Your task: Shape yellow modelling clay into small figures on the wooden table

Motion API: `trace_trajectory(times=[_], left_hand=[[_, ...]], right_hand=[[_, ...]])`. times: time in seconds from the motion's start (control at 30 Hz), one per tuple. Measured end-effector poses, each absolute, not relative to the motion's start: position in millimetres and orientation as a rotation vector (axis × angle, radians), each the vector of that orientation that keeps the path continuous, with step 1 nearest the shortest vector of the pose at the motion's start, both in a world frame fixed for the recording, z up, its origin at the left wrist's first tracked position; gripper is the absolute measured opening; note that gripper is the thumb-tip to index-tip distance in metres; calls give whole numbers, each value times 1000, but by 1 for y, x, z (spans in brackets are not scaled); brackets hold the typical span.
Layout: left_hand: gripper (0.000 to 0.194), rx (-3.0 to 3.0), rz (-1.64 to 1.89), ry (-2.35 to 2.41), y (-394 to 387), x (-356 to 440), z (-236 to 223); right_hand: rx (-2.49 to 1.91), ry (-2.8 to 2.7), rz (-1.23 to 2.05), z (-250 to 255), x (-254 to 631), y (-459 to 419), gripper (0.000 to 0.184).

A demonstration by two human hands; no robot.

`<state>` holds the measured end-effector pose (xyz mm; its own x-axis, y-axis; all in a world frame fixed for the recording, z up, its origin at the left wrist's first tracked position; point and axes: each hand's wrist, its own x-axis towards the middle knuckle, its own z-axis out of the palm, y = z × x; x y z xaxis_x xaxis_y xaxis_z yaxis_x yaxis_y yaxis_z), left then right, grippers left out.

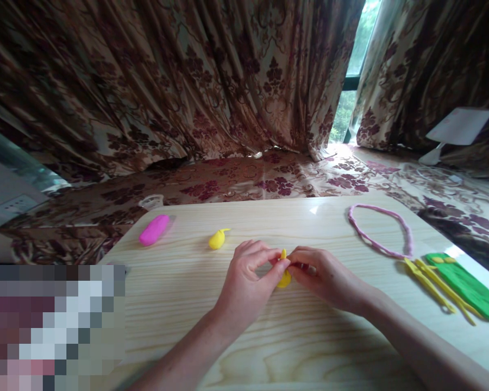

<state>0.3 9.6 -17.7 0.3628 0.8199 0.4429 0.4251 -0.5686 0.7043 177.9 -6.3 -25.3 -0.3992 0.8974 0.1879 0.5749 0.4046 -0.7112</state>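
Yellow dough (284,279) sits ctr, just R of the L grip (246,271) & just L of the R grip (326,277), so neither is clearly nearer; both reach it w/ fingertips. L grip is closed, thumb & index pinching the dough just below its narrow tip. R grip looks closed on it too, from the opp. side, tho the exact contact pt is partly hidden by the fingers. Long axis runs across the line btwn the two grips: narrow tip pokes out past the fingertips on the far side, rounder body below them on the near side. Can't tell if the body rests on the surface (179,293) or is held just above.

Elsewhere: small yellow lump (217,239) w/ thin tail, beyond the L grip & to its L; pink block (155,230) further L, slanted, far end leaning R. Well R of the R grip: pink loop (408,239) toward the far edge, yellow tools (428,285) side by side, & green slab (472,293) next to them, w/ small yellow bits (449,260) at its far end.
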Motion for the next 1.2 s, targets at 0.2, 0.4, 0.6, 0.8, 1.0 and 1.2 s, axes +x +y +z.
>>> trace_trajectory(times=[0.2, 0.4, 0.6, 0.8, 1.0, 1.2], left_hand=[[11, 2154, 1154, 1085, 10, 1, -18], [8, 2170, 1178, 1073, 11, 1, -17], [8, 2169, 1194, 1084, 10, 2, -14], [7, 2193, 1250, 1093, 10, 7, -9], [10, 2184, 1241, 1104, 8, 7, -10], [18, 2103, 1235, 1166, 11, -2, -6]], right_hand=[[-1254, -2105, 758, -27, 178, -6, 16], [-1255, -2100, 774, -29, 178, -5, 15], [-1252, -2098, 765, -26, 177, -6, 15], [-1228, -2106, 776, -27, 177, -4, 15], [-1235, -2102, 775, -29, 178, -5, 16], [-1238, -2101, 779, -25, 179, -6, 17]])
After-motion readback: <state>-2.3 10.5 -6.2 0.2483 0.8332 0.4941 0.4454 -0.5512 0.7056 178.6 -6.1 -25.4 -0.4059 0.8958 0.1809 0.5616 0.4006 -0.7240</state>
